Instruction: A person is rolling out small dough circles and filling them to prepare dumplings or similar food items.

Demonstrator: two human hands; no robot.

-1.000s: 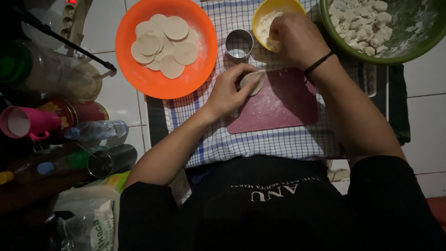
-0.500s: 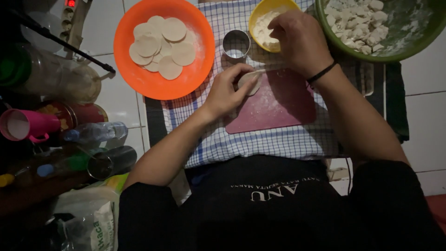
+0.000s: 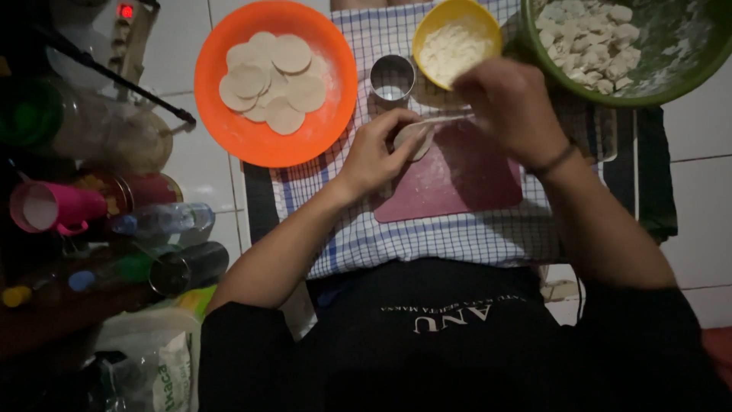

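The left hand [image 3: 377, 152] pinches a pale dough round [image 3: 414, 137] over the maroon board [image 3: 457, 179]. The right hand [image 3: 507, 103] hovers just beside it, fingers curled; its grip I cannot tell. Past the hands sit a yellow flour bowl [image 3: 456, 34] and a metal cutter ring [image 3: 392, 78].

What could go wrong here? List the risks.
1. The dough disc under the left hand lies at the red mat's edge; it might slide onto the cloth.
2. The right hand hovers beside the yellow flour bowl and could knock it.
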